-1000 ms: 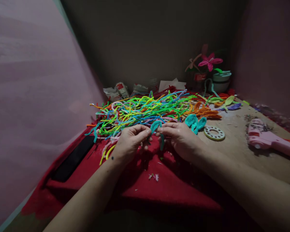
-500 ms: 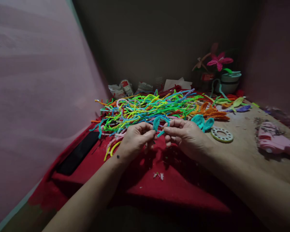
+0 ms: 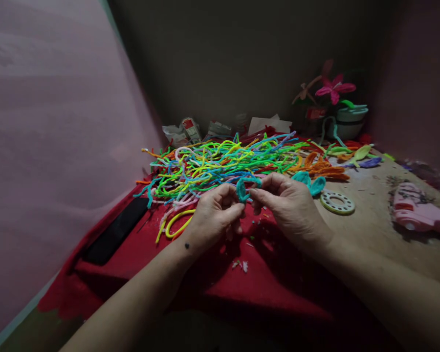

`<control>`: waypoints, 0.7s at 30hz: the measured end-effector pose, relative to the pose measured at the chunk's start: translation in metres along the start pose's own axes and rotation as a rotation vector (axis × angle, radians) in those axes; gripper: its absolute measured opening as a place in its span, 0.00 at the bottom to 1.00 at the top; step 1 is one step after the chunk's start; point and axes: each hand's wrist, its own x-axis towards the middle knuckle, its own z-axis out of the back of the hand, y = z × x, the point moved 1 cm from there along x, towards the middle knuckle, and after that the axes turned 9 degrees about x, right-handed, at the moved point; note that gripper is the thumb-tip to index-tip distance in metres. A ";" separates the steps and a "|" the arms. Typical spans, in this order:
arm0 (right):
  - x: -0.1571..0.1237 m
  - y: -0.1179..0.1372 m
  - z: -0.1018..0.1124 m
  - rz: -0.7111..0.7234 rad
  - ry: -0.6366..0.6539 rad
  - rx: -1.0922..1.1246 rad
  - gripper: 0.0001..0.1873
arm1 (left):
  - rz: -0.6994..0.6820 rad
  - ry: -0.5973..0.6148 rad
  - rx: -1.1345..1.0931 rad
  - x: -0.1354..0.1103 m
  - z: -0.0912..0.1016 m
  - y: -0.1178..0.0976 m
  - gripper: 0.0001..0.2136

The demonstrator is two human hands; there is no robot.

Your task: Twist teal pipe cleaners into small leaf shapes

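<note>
A teal pipe cleaner (image 3: 243, 190), bent into a curved loop, is held between both hands above the red cloth. My left hand (image 3: 220, 211) pinches its lower left side between thumb and fingers. On the other side, my right hand (image 3: 284, 198) grips the pipe cleaner's right part, its fingertips close to the left ones. Just beyond my right hand lie teal looped petals (image 3: 316, 187), partly hidden by that hand. Behind both hands spreads a large heap of colourful pipe cleaners (image 3: 220, 164).
A white ring with holes (image 3: 337, 202) and a pink glue gun (image 3: 418, 208) lie on the board (image 3: 370, 234) at right. A black phone (image 3: 117, 232) rests at left on the red cloth (image 3: 220, 283). At the back right stands a pot (image 3: 350, 122) near a pink flower (image 3: 335, 89).
The teal pipe cleaner has been bent into a tighter loop. My right hand has turned, its fingertips moving in closer to the left hand, and both hands sit slightly further right.
</note>
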 end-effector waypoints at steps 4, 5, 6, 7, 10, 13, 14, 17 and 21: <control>-0.007 -0.002 -0.003 0.216 0.003 -0.252 0.02 | 0.000 0.025 -0.016 -0.001 -0.001 0.003 0.06; -0.008 -0.002 -0.003 0.245 0.021 -0.292 0.03 | 0.006 0.027 -0.025 -0.001 -0.002 0.004 0.06; -0.008 -0.002 -0.004 0.253 0.037 -0.322 0.04 | 0.011 0.027 -0.037 -0.001 -0.003 0.004 0.06; -0.008 -0.002 -0.004 0.238 0.049 -0.335 0.04 | 0.015 0.026 -0.048 -0.001 -0.003 0.004 0.06; -0.004 -0.001 -0.003 0.058 0.068 -0.256 0.06 | -0.001 0.039 -0.084 -0.001 -0.003 0.002 0.06; 0.001 -0.002 -0.001 -0.216 0.101 -0.018 0.08 | -0.018 0.098 -0.121 0.000 -0.001 0.000 0.06; 0.002 -0.003 0.000 -0.288 0.115 0.062 0.08 | -0.007 0.112 -0.131 0.000 0.000 0.000 0.07; 0.004 -0.005 0.000 -0.391 0.126 0.210 0.09 | 0.055 0.120 -0.148 0.002 0.004 0.002 0.07; 0.003 -0.004 -0.001 -0.381 0.139 0.260 0.08 | 0.128 0.119 -0.122 0.002 0.004 0.002 0.05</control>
